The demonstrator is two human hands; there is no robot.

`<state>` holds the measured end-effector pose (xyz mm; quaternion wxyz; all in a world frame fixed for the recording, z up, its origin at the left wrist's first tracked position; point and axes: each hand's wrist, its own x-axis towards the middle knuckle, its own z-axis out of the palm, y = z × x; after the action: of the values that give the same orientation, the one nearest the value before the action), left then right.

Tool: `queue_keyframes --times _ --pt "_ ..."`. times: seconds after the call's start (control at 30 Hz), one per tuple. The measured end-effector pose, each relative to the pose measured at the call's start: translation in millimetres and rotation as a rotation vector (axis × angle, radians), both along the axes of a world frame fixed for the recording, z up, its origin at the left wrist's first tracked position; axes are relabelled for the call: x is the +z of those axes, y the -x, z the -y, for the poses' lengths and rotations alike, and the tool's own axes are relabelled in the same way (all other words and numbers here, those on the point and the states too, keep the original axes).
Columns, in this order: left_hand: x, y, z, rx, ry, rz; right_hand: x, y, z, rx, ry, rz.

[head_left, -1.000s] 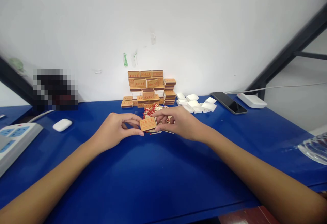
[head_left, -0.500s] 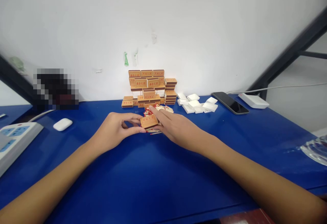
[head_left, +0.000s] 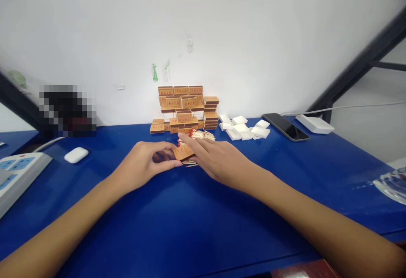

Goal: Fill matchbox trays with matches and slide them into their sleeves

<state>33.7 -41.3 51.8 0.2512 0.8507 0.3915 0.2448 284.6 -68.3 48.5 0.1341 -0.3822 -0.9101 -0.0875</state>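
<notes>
Through the head camera I take the matchbox stack (head_left: 184,117) as my landmark; it stands on the blue desk (head_left: 190,223), close to the white wall (head_left: 253,49). On the near side of the stack I have one matchbox (head_left: 182,154), tilted, label upward. My left hand (head_left: 141,163) is clamped on its left end, thumb at the near edge, fingers behind. My right hand (head_left: 218,159) reaches over the other end with its fingers stretched across the top; they hide that end, so I cannot tell whether it grips the box or only rests there. Loose red-tipped matches (head_left: 204,134) lie just in front of the stack, some showing beneath the box. Near the stack, to its right, I see a heap of white trays (head_left: 242,130), then farther right a dark phone (head_left: 285,127) and a flat white device (head_left: 314,124). Well left of the stack sits a rounded white case (head_left: 76,155) and, farther out and nearer me, a power strip (head_left: 25,174).
</notes>
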Motion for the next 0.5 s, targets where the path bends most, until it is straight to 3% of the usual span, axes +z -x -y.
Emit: queue_keyframes --times 0.13,0.33,0.5 --pt "9.1 26 -23 0.088 -0.078 -0.071 0 -5 -4 -0.065 0.027 -0.056" --pt "17.1 84 -82 0.385 -0.102 -0.159 -2 -17 -19 -0.144 0.010 -0.041" --pt "8.6 80 -118 0.375 -0.122 -0.143 -1 -20 -23 -0.156 0.033 0.021"
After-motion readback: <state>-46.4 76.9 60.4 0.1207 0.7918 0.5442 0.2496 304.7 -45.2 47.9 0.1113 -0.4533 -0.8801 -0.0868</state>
